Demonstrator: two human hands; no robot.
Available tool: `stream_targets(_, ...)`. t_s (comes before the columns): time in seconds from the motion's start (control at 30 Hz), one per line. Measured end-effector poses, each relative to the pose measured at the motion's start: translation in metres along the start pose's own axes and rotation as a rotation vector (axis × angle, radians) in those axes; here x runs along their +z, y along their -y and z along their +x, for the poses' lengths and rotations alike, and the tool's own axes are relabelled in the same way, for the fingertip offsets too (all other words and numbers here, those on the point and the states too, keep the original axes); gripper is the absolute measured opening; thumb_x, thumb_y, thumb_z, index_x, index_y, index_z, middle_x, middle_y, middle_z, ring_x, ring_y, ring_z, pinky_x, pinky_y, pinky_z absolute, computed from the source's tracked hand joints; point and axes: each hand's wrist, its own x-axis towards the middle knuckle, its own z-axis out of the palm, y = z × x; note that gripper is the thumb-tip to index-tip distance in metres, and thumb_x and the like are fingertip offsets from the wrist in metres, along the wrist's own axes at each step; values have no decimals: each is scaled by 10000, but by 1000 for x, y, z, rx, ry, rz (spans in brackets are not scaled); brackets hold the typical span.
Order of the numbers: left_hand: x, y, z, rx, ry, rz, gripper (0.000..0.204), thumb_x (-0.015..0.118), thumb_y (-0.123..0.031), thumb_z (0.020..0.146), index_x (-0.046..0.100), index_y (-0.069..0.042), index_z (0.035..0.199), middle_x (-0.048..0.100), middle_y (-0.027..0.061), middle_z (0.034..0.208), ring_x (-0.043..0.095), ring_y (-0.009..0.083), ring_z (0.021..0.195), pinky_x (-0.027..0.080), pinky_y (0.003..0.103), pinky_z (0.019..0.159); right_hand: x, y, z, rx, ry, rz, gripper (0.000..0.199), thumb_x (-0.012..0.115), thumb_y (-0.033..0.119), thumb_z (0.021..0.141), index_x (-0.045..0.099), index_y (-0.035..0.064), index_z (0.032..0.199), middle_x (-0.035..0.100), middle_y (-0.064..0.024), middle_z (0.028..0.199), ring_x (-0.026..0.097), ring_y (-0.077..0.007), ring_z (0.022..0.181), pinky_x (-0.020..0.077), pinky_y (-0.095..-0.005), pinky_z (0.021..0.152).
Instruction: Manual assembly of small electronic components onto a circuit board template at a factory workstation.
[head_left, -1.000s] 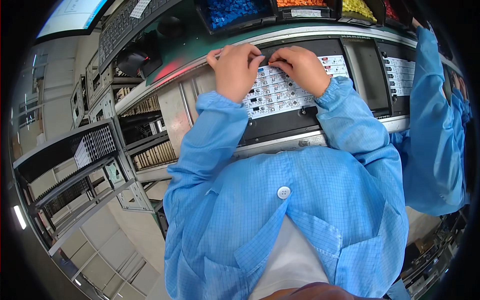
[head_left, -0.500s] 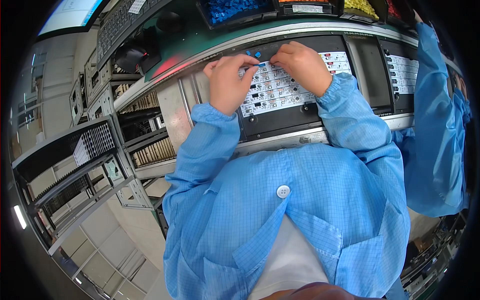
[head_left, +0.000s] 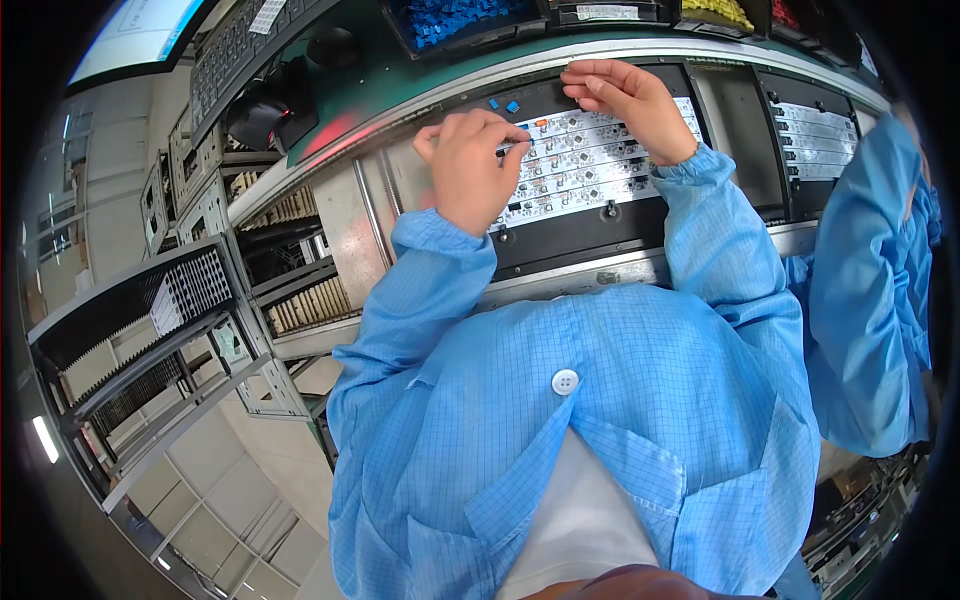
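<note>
Your right hand [head_left: 630, 108] has moved off, baring an oblong orange block [head_left: 542, 122] on the flat white boards [head_left: 585, 178]. Left lies a ridged black keyboard [head_left: 232, 78]; your left hand [head_left: 476, 168], pinched narrow, hides the boards' corner, its hold impossible to tell. Blue blocks [head_left: 513, 106] dot the smooth black carrier [head_left: 565, 250]; your right fingers extend loosely.

Left hand [head_left: 472, 170] is holding its fingers bent at the boards' left end. Right hand [head_left: 635, 102] is hovering, fingers extended, over the tray's [head_left: 560, 246] far edge. Two blue pieces [head_left: 512, 106] are lying beyond the boards [head_left: 590, 165].
</note>
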Motion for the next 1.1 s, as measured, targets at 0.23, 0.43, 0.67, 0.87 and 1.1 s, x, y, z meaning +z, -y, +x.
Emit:
stream_targets(0.23,1,-1,-3,79,-27,20,76,852,-170,829,796,-197,872,693,-52,962,634,195,1050,319,494,1043,0,-1,-3,60,15,421,427,502,160,1164,535,-55,1533,658,-156,1476,668,-207,1330,548,-295,1136)
stream_targets(0.43,4,0,-2,83,-54,19,83,852,-162,825,791,-195,870,686,-60,949,638,187,1026,329,501,1049,-1,-1,-10,110,120,298,445,517,181,1164,520,-36,1552,676,-145,1454,687,-173,1289,564,-280,1108)
stream_targets(0.67,5,-3,-4,137,-82,101,82,846,-147,829,787,-194,864,688,-58,939,653,175,1014,336,506,1058,6,4,-14,85,27,45,366,631,263,1122,674,44,1412,775,-68,1263,733,-112,1088,595,-244,935)
stream_targets(0.87,6,-5,-3,144,-87,107,77,841,-146,833,786,-193,860,691,-58,937,659,174,1015,338,510,1060,9,-2,-15,4,-5,-94,328,692,247,1085,717,80,1367,796,-35,1188,724,-100,1051,577,-259,892)
stream_targets(1.1,-2,1,8,129,1,16,41,825,-183,869,787,-190,880,722,-57,935,661,191,1022,317,524,1071,13,-9,-14,-161,-47,-398,229,754,176,1042,781,61,1238,805,-18,1109,733,-104,999,574,-264,859)
